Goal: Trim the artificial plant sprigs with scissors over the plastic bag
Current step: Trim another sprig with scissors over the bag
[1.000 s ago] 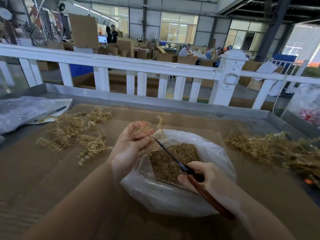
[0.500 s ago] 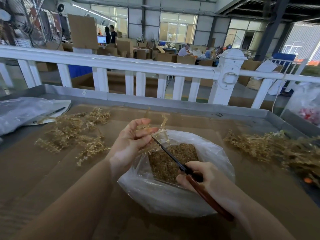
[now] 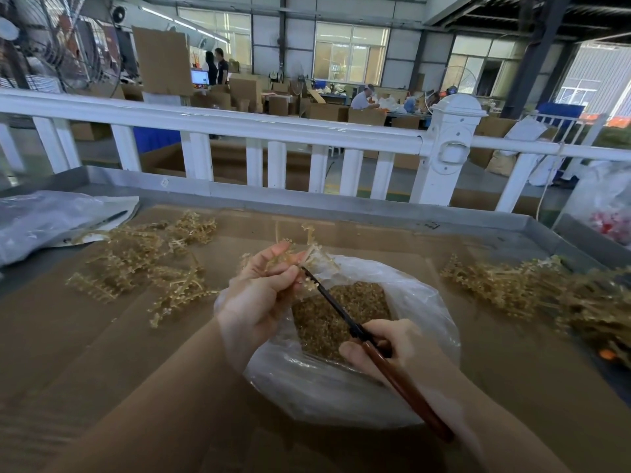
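My left hand [image 3: 256,295] holds a tan artificial sprig [image 3: 312,249] over the far rim of the clear plastic bag [image 3: 426,302]. The bag lies open on the cardboard-covered table and holds a heap of brown trimmings [image 3: 336,312]. My right hand [image 3: 392,349] grips the scissors [image 3: 386,363] by their reddish-brown handles. The dark blades point up and left, and their tips meet the sprig just beside my left fingers.
A loose pile of sprigs [image 3: 146,268] lies left of the bag, and a bigger pile [image 3: 532,295] lies at the right. A crumpled plastic sheet [image 3: 44,220] sits at the far left. The metal table rim [image 3: 307,206] and a white railing [image 3: 239,128] close off the far side.
The scissor tips have moved up and left, closer to my left fingers and the sprig. Both hands otherwise stay over the bag.
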The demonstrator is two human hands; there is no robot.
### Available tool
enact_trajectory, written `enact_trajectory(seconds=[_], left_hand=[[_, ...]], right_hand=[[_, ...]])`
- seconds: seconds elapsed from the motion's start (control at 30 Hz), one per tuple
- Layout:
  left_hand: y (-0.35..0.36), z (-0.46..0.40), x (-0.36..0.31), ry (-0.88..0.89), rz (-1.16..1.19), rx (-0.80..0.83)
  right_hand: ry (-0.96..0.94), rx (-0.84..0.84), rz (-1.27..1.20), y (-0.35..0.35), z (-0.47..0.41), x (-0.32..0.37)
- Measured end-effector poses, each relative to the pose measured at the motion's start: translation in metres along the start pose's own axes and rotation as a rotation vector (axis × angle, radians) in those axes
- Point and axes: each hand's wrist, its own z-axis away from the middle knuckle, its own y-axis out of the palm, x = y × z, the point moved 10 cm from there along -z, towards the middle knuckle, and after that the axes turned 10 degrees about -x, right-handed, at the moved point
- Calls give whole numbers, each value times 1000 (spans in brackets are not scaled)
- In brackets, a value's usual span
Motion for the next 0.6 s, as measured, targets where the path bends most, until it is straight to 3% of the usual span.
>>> enact_trajectory(seconds=[0.17, 0.6], left_hand=[[-1, 4, 5, -8, 46, -37], [0, 11, -13, 256, -244, -20]], right_hand=[[24, 6, -26, -2, 2, 3], [73, 35, 68, -1, 4, 4]])
